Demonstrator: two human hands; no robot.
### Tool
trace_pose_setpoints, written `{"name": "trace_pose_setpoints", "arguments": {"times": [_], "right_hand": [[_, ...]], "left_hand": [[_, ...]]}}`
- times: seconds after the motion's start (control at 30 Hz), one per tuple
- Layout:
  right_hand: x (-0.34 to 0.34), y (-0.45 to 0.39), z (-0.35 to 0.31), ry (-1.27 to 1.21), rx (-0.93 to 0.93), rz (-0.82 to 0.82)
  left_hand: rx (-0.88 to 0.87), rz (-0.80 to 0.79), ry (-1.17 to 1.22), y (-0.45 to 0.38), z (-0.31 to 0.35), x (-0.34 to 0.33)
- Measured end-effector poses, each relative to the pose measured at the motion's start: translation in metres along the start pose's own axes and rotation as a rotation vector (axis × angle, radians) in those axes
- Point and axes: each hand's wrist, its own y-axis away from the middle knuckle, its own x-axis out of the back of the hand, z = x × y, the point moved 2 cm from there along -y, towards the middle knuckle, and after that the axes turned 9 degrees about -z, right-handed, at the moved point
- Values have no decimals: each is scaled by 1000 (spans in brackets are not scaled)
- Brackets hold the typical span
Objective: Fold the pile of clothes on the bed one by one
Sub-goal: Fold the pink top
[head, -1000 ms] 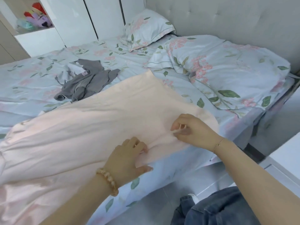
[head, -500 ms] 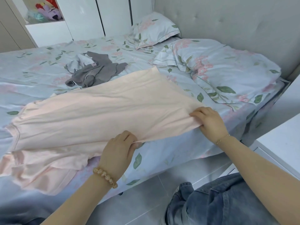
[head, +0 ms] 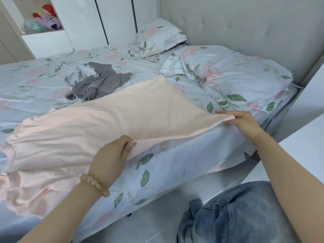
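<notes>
I note left hand and right hand each pinching the near edge of the pink garment spread on the bed; uneven pull risks a skewed, wrinkled fold.

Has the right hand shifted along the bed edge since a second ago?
Yes. The right hand, gripping the pink garment, has moved toward the headboard, away from the left hand.

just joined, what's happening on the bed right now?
A person is folding laundry. Both hands hold the near edge of a pale pink cotton garment spread on the floral-sheeted bed: the left hand grips mid-edge, the right hand pinches the corner, pulling it taut. A crumpled grey garment waits behind it, unfolded.
</notes>
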Motion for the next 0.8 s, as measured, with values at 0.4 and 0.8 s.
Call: {"name": "trace_pose_setpoints", "arguments": {"times": [0.4, 0.8], "right_hand": [[-62, -120, -2, 58, -9, 229], [-73, -168, 14, 1011, -85, 112]], "left_hand": [[294, -112, 53, -88, -86, 21], [263, -165, -279, -81, -106, -22]]}}
